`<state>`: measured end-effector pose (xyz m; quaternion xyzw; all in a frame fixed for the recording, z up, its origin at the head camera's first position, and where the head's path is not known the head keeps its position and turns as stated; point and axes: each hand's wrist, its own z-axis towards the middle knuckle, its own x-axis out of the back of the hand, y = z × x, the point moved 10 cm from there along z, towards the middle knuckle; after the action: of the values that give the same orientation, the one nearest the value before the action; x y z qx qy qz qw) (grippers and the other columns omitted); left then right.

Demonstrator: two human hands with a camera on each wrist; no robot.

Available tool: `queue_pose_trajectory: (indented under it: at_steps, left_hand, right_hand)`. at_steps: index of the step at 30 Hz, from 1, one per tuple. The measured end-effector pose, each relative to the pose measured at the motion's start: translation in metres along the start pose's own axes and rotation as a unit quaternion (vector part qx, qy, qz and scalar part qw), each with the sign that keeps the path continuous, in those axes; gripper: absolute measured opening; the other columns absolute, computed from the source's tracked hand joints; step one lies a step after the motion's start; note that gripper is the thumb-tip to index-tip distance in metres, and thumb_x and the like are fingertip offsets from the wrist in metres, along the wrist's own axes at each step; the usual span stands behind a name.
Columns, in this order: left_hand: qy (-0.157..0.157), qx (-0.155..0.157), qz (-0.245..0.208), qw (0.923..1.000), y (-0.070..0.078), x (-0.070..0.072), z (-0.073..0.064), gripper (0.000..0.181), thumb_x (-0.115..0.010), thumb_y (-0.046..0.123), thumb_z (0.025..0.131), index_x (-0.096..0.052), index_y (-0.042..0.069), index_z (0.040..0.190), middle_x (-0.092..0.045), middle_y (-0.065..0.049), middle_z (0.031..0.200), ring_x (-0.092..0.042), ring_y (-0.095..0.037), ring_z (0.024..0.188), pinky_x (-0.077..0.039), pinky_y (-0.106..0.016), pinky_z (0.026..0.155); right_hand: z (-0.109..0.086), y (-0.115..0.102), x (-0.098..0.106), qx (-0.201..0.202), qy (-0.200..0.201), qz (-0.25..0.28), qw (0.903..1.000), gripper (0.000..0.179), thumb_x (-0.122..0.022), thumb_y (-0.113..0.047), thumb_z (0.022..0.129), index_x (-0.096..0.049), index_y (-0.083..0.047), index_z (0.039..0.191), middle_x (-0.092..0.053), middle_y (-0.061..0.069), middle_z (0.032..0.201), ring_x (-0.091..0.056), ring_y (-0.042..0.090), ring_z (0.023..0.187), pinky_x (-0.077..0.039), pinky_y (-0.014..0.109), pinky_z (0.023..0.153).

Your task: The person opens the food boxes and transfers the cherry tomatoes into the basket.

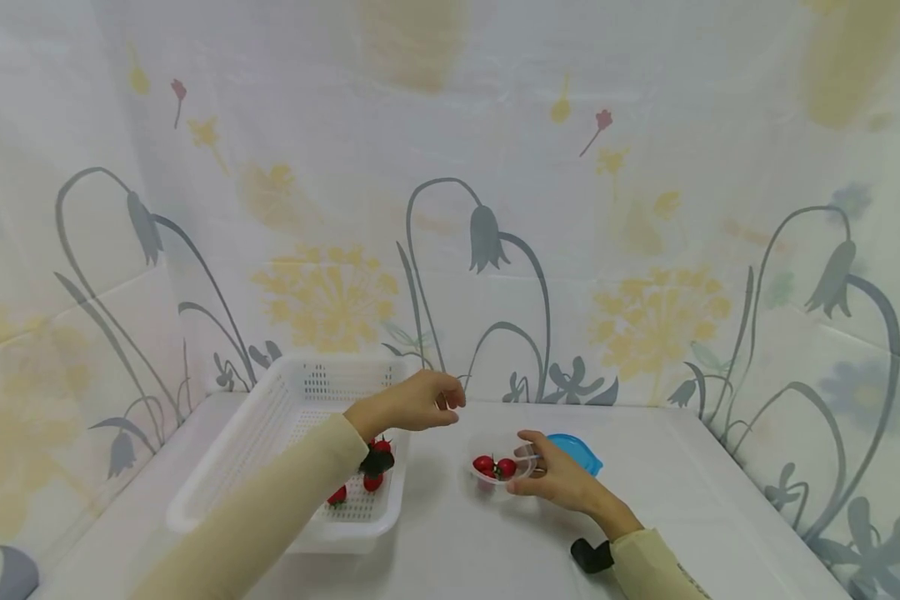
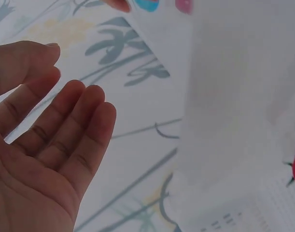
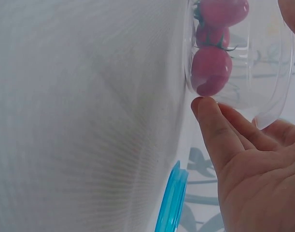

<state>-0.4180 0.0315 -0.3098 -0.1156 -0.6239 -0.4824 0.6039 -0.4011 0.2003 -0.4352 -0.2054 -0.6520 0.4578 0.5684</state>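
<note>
A clear plastic container [image 3: 263, 58] with several cherry tomatoes [image 3: 212, 70] in it stands on the white table. My right hand [image 1: 558, 479] holds this container by its side, thumb and fingers around the wall. Past the right edge of a white perforated basket [image 1: 228, 450], my left hand [image 1: 416, 402] hovers in the air with loosely bent fingers. Nothing lies in its palm, as the left wrist view shows. More cherry tomatoes [image 1: 372, 482] rest on the basket floor, partly hidden by my left forearm.
A blue lid [image 1: 579, 452] lies on the table [image 1: 465, 550] just behind my right hand. White sheeting [image 1: 450, 300] with printed flowers rises behind the table and along both sides.
</note>
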Motion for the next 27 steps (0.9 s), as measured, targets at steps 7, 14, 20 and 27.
queue_pose_trajectory:
  at_steps: [7, 14, 20, 27]
  left_hand:
    - [-0.037, 0.028, -0.022, 0.9987, 0.009, -0.025, 0.016, 0.012, -0.069, 0.011, 0.086, -0.065, 0.014, 0.097, -0.063, 0.006, 0.095, -0.059, -0.008, 0.084, -0.050, -0.020, 0.070]
    - [-0.072, 0.046, 0.008, 0.9963, 0.016, -0.041, 0.027, 0.017, -0.072, 0.011, 0.084, -0.065, 0.016, 0.099, -0.061, 0.009, 0.094, -0.057, -0.007, 0.086, -0.049, -0.019, 0.071]
    - [-0.098, 0.048, 0.025, 0.9937, 0.020, -0.061, 0.035, 0.020, -0.073, 0.008, 0.082, -0.065, 0.015, 0.098, -0.059, 0.007, 0.091, -0.056, -0.009, 0.086, -0.048, -0.019, 0.069]
    - [-0.111, 0.054, 0.032, 0.9919, 0.020, -0.084, 0.041, 0.026, -0.074, 0.007, 0.081, -0.066, 0.009, 0.106, -0.062, -0.003, 0.099, -0.054, -0.008, 0.085, -0.048, -0.019, 0.072]
  right_hand:
    - [0.000, 0.004, -0.001, -0.005, -0.004, -0.001, 1.0000, 0.087, -0.077, -0.033, 0.080, -0.028, -0.004, 0.146, -0.051, 0.017, 0.132, -0.057, 0.029, 0.110, -0.050, 0.043, 0.087]
    - [0.000, 0.000, 0.001, 0.004, -0.002, 0.003, 1.0000, 0.086, -0.077, -0.030, 0.080, -0.028, -0.004, 0.145, -0.050, 0.018, 0.132, -0.058, 0.029, 0.109, -0.050, 0.043, 0.088]
    - [0.001, 0.000, 0.002, 0.005, -0.003, 0.006, 1.0000, 0.085, -0.077, -0.029, 0.080, -0.027, -0.004, 0.145, -0.051, 0.016, 0.131, -0.058, 0.028, 0.109, -0.050, 0.042, 0.087]
    - [0.000, 0.002, 0.000, 0.008, -0.002, 0.014, 0.9999, 0.082, -0.077, -0.027, 0.080, -0.029, -0.006, 0.144, -0.052, 0.016, 0.129, -0.058, 0.030, 0.109, -0.050, 0.043, 0.088]
